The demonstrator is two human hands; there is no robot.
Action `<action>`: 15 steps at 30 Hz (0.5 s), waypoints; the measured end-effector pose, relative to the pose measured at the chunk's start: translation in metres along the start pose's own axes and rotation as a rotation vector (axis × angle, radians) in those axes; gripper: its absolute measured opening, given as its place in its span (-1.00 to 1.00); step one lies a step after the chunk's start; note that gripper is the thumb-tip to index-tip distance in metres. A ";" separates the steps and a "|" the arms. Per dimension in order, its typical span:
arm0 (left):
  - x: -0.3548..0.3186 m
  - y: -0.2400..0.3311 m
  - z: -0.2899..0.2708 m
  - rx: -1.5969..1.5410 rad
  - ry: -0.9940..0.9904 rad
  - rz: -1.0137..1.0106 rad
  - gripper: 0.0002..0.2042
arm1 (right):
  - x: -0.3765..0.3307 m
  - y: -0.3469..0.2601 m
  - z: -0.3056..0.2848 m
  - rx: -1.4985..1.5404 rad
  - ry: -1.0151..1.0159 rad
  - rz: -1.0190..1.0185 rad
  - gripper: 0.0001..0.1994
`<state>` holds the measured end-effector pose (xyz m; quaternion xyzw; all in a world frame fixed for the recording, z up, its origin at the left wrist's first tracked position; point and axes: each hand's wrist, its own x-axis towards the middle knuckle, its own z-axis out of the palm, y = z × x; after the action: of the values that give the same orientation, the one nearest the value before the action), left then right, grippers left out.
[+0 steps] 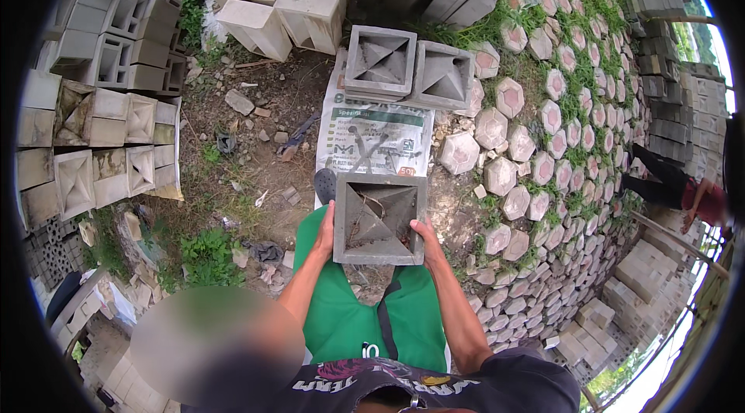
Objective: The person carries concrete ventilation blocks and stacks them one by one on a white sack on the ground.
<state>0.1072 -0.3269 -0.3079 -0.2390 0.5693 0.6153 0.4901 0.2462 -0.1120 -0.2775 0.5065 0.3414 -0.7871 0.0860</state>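
Note:
A square grey concrete block [380,219] with a recessed, pyramid-like face and a raised rim is held level in front of my lap, its recess facing up. My left hand [323,235] grips its left side. On the opposite side, my right hand [426,236] has its thumb over the rim. Some thin, stringy debris lies in the recess. Beyond it, a printed white and green sack [380,145] is spread on the ground. Two similar blocks rest side by side at its far end: the left one [380,60] and the right one [445,76].
Hexagonal paving stones [508,176] with grass between them cover the right side. Stacked concrete blocks stand at left [97,130], with pale hollow blocks [283,10] at the back. Rubble lies on the dirt [240,134]. A person [675,180] stands far right.

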 end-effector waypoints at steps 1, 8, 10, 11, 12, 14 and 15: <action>0.033 0.000 -0.004 0.002 0.001 -0.002 -0.15 | 0.032 0.009 -0.006 0.002 0.001 0.002 -0.21; 0.288 -0.041 -0.044 0.000 -0.047 -0.094 -0.11 | 0.259 0.078 -0.035 -0.059 0.116 -0.175 -0.22; 0.343 -0.051 -0.053 0.055 0.004 0.010 -0.13 | 0.319 0.089 -0.045 -0.020 0.063 -0.104 -0.18; 0.365 -0.056 -0.053 0.101 0.047 0.104 -0.16 | 0.342 0.094 -0.047 -0.020 0.061 -0.115 -0.18; 0.385 -0.060 -0.055 0.100 0.041 0.116 -0.16 | 0.363 0.099 -0.047 -0.025 0.059 -0.112 -0.16; 0.417 -0.063 -0.064 0.092 0.021 0.055 -0.23 | 0.402 0.113 -0.041 -0.113 0.134 -0.158 -0.14; 0.429 -0.063 -0.068 0.089 0.010 0.024 -0.26 | 0.420 0.116 -0.043 -0.113 0.134 -0.174 -0.14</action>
<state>-0.0293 -0.2562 -0.7192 -0.2131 0.6013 0.5940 0.4901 0.1360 -0.0842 -0.7001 0.5206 0.4329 -0.7355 0.0231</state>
